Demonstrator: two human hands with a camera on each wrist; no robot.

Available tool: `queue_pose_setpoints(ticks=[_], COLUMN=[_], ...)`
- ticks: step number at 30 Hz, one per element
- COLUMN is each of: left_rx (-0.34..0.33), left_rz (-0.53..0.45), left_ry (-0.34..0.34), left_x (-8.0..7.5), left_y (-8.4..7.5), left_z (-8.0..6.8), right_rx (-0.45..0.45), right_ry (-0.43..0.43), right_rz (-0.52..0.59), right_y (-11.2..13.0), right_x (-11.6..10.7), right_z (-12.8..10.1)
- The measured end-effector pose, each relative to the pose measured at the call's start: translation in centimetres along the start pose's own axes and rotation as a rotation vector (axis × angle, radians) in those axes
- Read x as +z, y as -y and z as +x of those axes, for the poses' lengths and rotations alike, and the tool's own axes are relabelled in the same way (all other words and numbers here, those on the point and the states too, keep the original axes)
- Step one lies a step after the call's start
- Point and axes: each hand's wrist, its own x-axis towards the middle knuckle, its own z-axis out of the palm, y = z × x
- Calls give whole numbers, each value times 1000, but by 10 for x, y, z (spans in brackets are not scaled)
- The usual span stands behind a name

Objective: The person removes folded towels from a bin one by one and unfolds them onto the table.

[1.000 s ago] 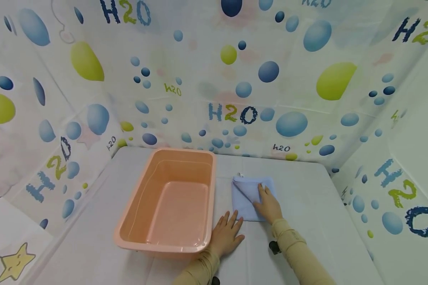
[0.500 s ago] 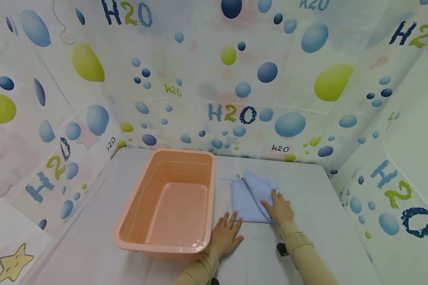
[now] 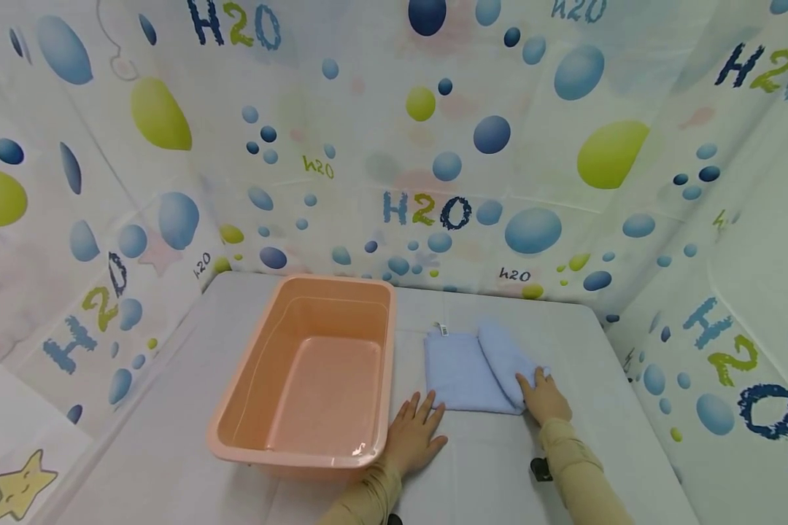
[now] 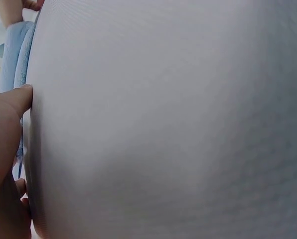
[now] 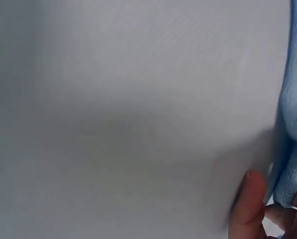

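Note:
A light blue towel (image 3: 462,372) lies folded on the white table, with a small white tag at its far left corner. My right hand (image 3: 547,399) pinches the near right corner of its upper layer, which is turned back toward the right. In the right wrist view the thumb (image 5: 249,201) and curled fingers are beside the towel's fluffy edge (image 5: 290,181). My left hand (image 3: 414,435) rests flat with fingers spread, its fingertips at the towel's near left corner. The left wrist view catches part of that left hand (image 4: 4,134) at the edge.
A peach plastic basin (image 3: 302,461) stands left of the towel, close against my left hand and forearm. The white table (image 3: 473,481) meets curtain-like walls (image 3: 341,95) printed with bubbles and "H2O" at the back and both sides.
My right hand has moved to the right and slightly nearer, drawing the towel's upper layer with it and widening the turned-back flap. The left hand has stayed in place.

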Motion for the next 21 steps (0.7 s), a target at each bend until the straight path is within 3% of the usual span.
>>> queue_pose_setpoints(ticks=[11, 21], left_rx=[3, 16], left_rz=[-6, -19], left_ry=[-12, -28], left_x=[0, 3], left_y=[0, -2], left_z=[-1, 1], right_rx=[83, 170], right_ry=[-10, -13], right_rz=[6, 20], right_y=[-54, -61], right_x=[-9, -21], right_z=[-4, -18])
